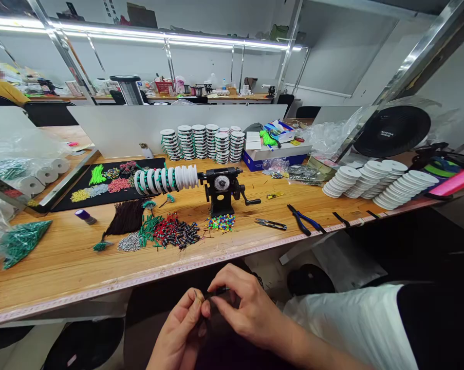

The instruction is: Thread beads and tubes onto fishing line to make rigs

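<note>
Below the table's front edge, my left hand [183, 326] is closed, thumb and index finger pinched on a small dark thing I cannot make out. Touching or nearly touching it from the right, my right hand [247, 308] is closed too, its thumb and index finger at the same dark thing. On the table beyond stands a black hand-cranked winder [221, 190] with a row of white spools [166, 179] on its shaft. Small red and black parts [178, 231], green pieces [149, 228], silver beads [130, 241] and coloured beads [222, 222] lie in piles before it.
Scissors-like snips [270, 224] and blue pliers [304, 220] lie near the front edge. Stacked green-wound spools [199, 141] stand behind, white spools [382, 180] at the right beside a black fan [392, 131]. A black mat [70, 192] holds coloured piles. A person [2, 87] is far left.
</note>
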Demonstrator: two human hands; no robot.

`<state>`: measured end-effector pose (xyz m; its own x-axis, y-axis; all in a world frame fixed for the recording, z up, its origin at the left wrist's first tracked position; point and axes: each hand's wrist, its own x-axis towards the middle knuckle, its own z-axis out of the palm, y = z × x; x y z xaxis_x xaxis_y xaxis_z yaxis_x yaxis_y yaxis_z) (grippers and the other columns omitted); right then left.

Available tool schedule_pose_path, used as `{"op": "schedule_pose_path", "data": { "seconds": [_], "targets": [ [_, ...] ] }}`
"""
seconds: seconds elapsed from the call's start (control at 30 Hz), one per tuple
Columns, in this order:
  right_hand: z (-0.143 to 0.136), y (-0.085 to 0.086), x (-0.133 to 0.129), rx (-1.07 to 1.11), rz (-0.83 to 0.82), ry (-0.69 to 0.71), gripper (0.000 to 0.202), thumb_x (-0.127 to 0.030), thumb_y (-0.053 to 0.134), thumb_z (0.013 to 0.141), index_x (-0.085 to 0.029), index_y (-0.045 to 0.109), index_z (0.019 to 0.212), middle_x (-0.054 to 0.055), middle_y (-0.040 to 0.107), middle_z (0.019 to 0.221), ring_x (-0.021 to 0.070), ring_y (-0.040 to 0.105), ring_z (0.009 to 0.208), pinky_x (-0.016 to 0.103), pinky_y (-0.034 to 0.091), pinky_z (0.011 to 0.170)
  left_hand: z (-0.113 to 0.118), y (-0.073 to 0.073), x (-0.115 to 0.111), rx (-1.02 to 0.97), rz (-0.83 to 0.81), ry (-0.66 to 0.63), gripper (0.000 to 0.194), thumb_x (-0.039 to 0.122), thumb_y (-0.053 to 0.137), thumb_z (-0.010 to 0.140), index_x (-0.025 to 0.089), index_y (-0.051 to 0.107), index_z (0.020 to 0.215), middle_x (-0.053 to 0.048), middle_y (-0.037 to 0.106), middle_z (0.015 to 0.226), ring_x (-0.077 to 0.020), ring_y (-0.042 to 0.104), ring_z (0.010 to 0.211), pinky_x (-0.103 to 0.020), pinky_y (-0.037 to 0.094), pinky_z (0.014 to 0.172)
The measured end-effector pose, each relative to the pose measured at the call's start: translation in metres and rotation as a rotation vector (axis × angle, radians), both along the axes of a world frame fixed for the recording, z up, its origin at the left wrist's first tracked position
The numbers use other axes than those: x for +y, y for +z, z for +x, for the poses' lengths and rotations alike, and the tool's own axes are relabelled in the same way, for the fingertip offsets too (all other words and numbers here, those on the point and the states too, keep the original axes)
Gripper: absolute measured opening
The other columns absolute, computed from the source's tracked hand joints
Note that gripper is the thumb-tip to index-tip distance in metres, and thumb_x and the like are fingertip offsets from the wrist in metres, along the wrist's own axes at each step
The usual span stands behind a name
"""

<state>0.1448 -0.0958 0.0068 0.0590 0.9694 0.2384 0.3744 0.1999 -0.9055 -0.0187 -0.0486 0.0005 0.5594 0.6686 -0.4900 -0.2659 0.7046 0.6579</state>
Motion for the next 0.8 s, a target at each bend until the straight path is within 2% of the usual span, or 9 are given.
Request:
{"op": "schedule_pose_path", "data": {
  "seconds": [0.1, 0.23, 0.4, 0.53, 0.67, 0.73, 0.8],
  "targets": [
    [0.001, -0.001, 0.0, -0.014, 0.025, -0.024, 0.017, -0.01, 0.06, 0.087, -0.021, 0.065, 0.099, 0.003, 0.062, 0.094, 0.0168, 0.057, 0.079, 0.027, 0.044, 0.069, 0.0, 0.0, -0.001, 0.003, -0.012, 0.012, 0.032, 0.04, 0.09, 0.067, 0.019, 0.068, 0.078, 0.002, 0.06, 0.073, -0.0096, 0.039, 0.061, -0.019, 0.039, 0.059],
    [0.001, -0.001, 0.001, -0.009, 0.036, -0.045, 0.02, -0.012, 0.062, 0.083, -0.02, 0.06, 0.102, 0.005, 0.061, 0.1, 0.016, 0.053, 0.074, 0.027, 0.044, 0.066, 0.0, 0.0, -0.001, 0.023, -0.019, 0.072, 0.037, 0.039, 0.094, 0.059, 0.021, 0.07, 0.08, 0.001, 0.062, 0.075, -0.012, 0.045, 0.068, -0.019, 0.041, 0.061],
    [0.003, 0.004, 0.005, -0.067, -0.012, 0.001, 0.008, -0.012, 0.063, 0.083, -0.018, 0.065, 0.087, 0.003, 0.065, 0.084, 0.0158, 0.056, 0.071, 0.026, 0.042, 0.064, 0.0, -0.001, -0.001, 0.01, 0.042, 0.003, 0.032, 0.042, 0.089, 0.068, 0.019, 0.068, 0.077, 0.001, 0.059, 0.073, -0.0114, 0.041, 0.065, -0.019, 0.04, 0.061],
    [0.004, 0.006, 0.008, 0.029, -0.142, 0.013, 0.013, -0.014, 0.058, 0.088, -0.018, 0.068, 0.081, 0.0, 0.067, 0.071, 0.0134, 0.059, 0.062, 0.023, 0.041, 0.058, -0.002, -0.004, -0.001, 0.035, 0.106, -0.027, 0.031, 0.044, 0.083, 0.075, 0.019, 0.066, 0.076, 0.001, 0.057, 0.074, -0.0122, 0.042, 0.067, -0.02, 0.04, 0.063],
    [0.005, 0.005, 0.009, 0.198, -0.289, 0.068, 0.016, -0.022, 0.052, 0.094, -0.018, 0.063, 0.084, 0.001, 0.07, 0.07, 0.0138, 0.065, 0.057, 0.019, 0.045, 0.052, -0.003, -0.005, 0.001, 0.058, 0.124, -0.051, 0.03, 0.043, 0.082, 0.077, 0.019, 0.064, 0.075, 0.001, 0.055, 0.073, -0.0125, 0.042, 0.067, -0.02, 0.038, 0.061],
    [0.006, 0.005, 0.009, 0.201, -0.309, 0.098, 0.015, -0.025, 0.05, 0.098, -0.019, 0.06, 0.088, -0.001, 0.068, 0.069, 0.012, 0.061, 0.05, 0.018, 0.042, 0.047, -0.003, -0.006, 0.002, 0.06, 0.125, -0.058, 0.03, 0.042, 0.082, 0.076, 0.019, 0.064, 0.075, 0.001, 0.055, 0.074, -0.0126, 0.043, 0.068, -0.02, 0.038, 0.062],
    [0.007, 0.003, 0.01, 0.134, -0.247, 0.09, 0.01, -0.023, 0.05, 0.098, -0.019, 0.058, 0.092, -0.002, 0.067, 0.071, 0.0111, 0.059, 0.051, 0.018, 0.042, 0.05, -0.003, -0.006, 0.003, 0.064, 0.129, -0.056, 0.031, 0.043, 0.083, 0.075, 0.019, 0.064, 0.077, 0.001, 0.056, 0.075, -0.0123, 0.042, 0.066, -0.02, 0.038, 0.061]
  ]
}}
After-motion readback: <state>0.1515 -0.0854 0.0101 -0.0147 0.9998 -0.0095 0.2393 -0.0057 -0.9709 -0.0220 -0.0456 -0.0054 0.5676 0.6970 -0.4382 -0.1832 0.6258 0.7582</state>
